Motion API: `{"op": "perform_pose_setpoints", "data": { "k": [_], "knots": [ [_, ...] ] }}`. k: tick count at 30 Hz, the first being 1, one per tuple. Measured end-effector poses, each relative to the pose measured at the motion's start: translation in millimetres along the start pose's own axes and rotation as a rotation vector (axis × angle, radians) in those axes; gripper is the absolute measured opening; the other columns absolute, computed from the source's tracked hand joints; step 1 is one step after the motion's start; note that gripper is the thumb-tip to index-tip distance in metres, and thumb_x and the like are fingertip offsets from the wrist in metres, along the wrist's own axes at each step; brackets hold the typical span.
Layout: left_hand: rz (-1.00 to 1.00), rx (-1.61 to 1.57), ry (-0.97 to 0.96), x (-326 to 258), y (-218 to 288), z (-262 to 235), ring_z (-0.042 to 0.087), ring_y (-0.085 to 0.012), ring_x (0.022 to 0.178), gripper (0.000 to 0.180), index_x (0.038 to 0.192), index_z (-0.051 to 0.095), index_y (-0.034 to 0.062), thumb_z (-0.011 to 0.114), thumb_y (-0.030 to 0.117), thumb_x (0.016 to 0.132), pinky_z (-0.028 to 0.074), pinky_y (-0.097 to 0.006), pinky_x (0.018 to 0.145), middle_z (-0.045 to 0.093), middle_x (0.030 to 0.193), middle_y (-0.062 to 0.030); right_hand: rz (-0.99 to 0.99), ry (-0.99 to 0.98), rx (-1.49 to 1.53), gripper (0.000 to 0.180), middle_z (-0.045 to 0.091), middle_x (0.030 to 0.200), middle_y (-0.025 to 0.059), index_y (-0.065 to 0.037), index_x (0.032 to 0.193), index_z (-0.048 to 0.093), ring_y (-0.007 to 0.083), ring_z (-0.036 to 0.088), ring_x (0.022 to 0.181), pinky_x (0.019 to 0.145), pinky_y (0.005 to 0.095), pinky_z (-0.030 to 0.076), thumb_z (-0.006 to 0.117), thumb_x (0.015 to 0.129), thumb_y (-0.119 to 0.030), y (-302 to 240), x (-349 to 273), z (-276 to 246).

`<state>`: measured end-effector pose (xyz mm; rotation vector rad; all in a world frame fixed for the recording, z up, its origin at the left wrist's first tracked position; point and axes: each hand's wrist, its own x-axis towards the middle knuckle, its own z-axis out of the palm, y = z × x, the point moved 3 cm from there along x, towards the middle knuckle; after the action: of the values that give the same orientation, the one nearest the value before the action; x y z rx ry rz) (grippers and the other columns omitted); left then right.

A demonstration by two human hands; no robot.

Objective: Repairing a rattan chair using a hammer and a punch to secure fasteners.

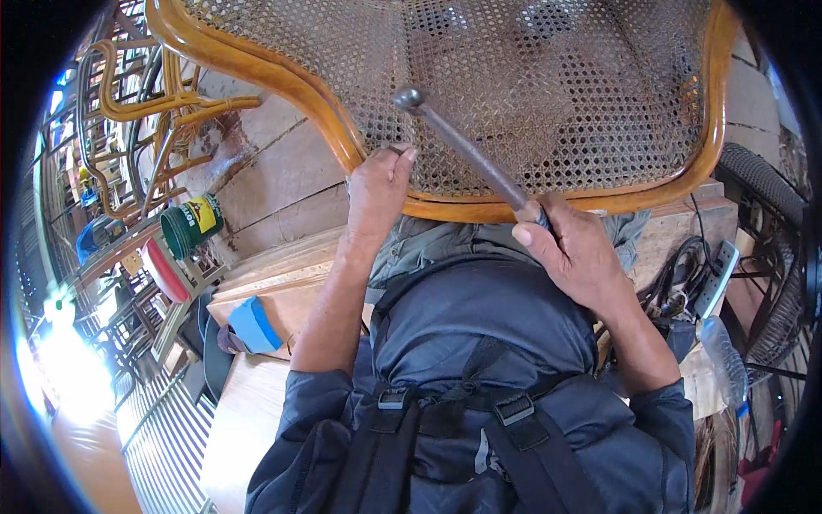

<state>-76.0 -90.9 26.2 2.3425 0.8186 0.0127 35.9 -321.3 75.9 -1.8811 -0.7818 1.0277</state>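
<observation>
While the right hand (575, 250) is wrapped tight around the handle of a hammer (467, 152), the tool slants up and to the left so that its small round metal head sits over the woven cane panel (548, 86) of a rattan chair (282, 81). That chair lies tilted across the person's lap, its curved golden frame running along the near edge of the panel, just above both wrists. The left hand (377, 190) rests on the frame's bend at the panel's near-left corner, thumb and fingers pinched together on something thin and dark (too small to tell what it is) pressed against the cane. The two hands are apart, with the hammer's shaft crossing between them. Off to the left, on a wooden stool, a green tin (192, 224) lies on its side beside a red lid (164, 271). At the right edge, a white power strip (717, 279) and black cables lie on the wooden bench.
</observation>
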Motion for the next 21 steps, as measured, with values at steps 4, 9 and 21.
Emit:
{"op": "perform_pose_setpoints", "data": {
  "k": [4, 9, 21],
  "knots": [
    [0.152, 0.005, 0.005, 0.1, -5.5, 1.3, 0.061, -0.0369, 0.079, 0.016, 0.088, 0.063, 0.0013, 0.057, 0.017, 0.088, 0.047, -0.042, 0.066, 0.063, 0.085, -0.0196, -0.074, -0.036, 0.081, 0.045, 0.058, 0.069, 0.0222, -0.001, 0.089, 0.052, 0.0418, 0.06, 0.071, 0.061, 0.0455, 0.046, 0.053, 0.089, -0.046, -18.4, -5.8, -0.7],
    [0.009, 0.071, -0.09, 0.6, -11.2, 8.0, 0.064, -0.0254, 0.076, 0.016, 0.094, 0.064, 0.0005, 0.059, 0.014, 0.088, 0.048, -0.035, 0.066, 0.065, 0.084, -0.0162, 0.071, -0.21, -0.278, 0.044, 0.06, 0.073, 0.0229, -0.001, 0.087, 0.051, 0.0416, 0.061, 0.073, 0.063, 0.048, 0.047, 0.053, 0.089, -0.044, 9.3, 10.9, 14.4],
    [0.219, 0.166, -0.049, -1.8, 3.2, 1.4, 0.057, -0.0385, 0.074, 0.017, 0.079, 0.059, -0.0007, 0.058, 0.014, 0.087, 0.045, -0.045, 0.064, 0.056, 0.079, -0.0193, 0.097, -0.097, -0.14, 0.045, 0.06, 0.076, 0.0253, 0.0, 0.094, 0.05, 0.0442, 0.06, 0.076, 0.063, 0.0491, 0.047, 0.051, 0.089, -0.045, 7.2, -2.7, 11.5]
  ]
}}
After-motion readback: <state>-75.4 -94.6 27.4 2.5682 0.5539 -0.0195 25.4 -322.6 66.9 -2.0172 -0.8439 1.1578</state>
